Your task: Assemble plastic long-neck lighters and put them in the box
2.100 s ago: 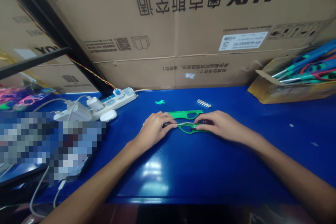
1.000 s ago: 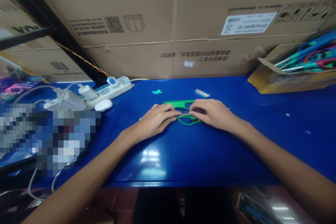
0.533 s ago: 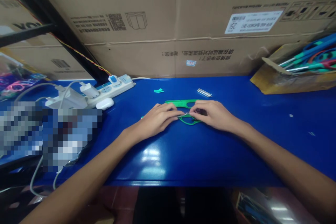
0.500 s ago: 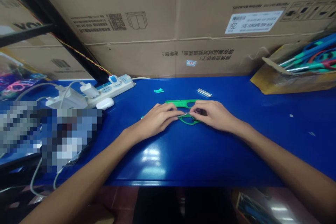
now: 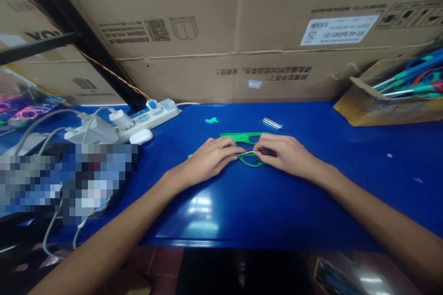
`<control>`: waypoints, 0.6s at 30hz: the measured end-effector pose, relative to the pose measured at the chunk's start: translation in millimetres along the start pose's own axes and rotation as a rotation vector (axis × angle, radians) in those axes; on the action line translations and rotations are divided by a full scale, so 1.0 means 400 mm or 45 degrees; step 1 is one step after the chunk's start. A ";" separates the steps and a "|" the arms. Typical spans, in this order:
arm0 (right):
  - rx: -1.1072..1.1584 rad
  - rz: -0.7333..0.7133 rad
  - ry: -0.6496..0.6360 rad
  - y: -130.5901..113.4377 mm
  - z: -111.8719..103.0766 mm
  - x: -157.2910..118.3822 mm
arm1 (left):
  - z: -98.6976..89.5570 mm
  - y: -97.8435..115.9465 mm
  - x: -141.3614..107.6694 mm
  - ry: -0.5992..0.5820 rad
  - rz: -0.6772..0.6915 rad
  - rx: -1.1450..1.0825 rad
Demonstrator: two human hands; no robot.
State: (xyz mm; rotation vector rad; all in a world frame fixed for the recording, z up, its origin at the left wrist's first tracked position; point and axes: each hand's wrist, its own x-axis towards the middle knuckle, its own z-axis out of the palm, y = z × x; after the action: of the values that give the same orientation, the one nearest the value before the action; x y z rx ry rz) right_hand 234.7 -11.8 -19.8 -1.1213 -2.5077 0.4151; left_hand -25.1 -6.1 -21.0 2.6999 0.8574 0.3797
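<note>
Above the middle of the blue table, my left hand (image 5: pixel 213 159) pinches a thin whitish strip (image 5: pixel 246 153). The fingertips of my right hand (image 5: pixel 285 151) close on the strip's other end, and something dark shows inside that hand. A green plastic piece with an oval opening (image 5: pixel 238 137) lies just behind my hands. Below the strip, a green loop-shaped part (image 5: pixel 249 161) is partly covered by my fingers. Farther back are a small clear-and-silver piece (image 5: pixel 272 123) and a teal scrap (image 5: pixel 212 120).
Large cartons (image 5: pixel 214 18) stand behind the blue table (image 5: pixel 242 212). A power strip (image 5: pixel 148 122) with chargers and a white case (image 5: pixel 140 136) are at the left. An open box of coloured tools (image 5: pixel 384 101) sits at the back right.
The view has shifted slightly, so everything appears a little farther right. My fingers still hold the strip, and the dark thing in my right hand shows a little differently.
</note>
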 end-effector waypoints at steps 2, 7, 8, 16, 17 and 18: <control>0.015 0.004 0.018 0.003 0.002 0.000 | 0.000 0.001 0.000 -0.001 -0.006 0.006; 0.056 -0.027 0.048 0.012 0.006 0.001 | 0.001 0.003 -0.002 -0.001 0.000 0.014; 0.054 -0.034 0.050 0.013 0.005 0.001 | 0.001 0.004 -0.002 -0.002 -0.003 0.016; 0.032 -0.005 0.041 0.012 0.007 0.006 | 0.004 0.006 -0.003 0.002 -0.008 0.068; 0.041 -0.006 0.042 0.013 0.007 0.005 | 0.005 0.006 -0.003 0.007 0.000 0.071; 0.051 -0.014 0.038 0.015 0.007 0.005 | 0.006 0.005 -0.004 0.010 0.006 0.074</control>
State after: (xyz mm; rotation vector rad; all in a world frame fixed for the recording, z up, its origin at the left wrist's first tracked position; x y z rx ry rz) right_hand 236.4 -6.8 -24.2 -1.0897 -2.4680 0.4400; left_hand -24.5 -9.1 -22.7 2.7558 0.8776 0.3717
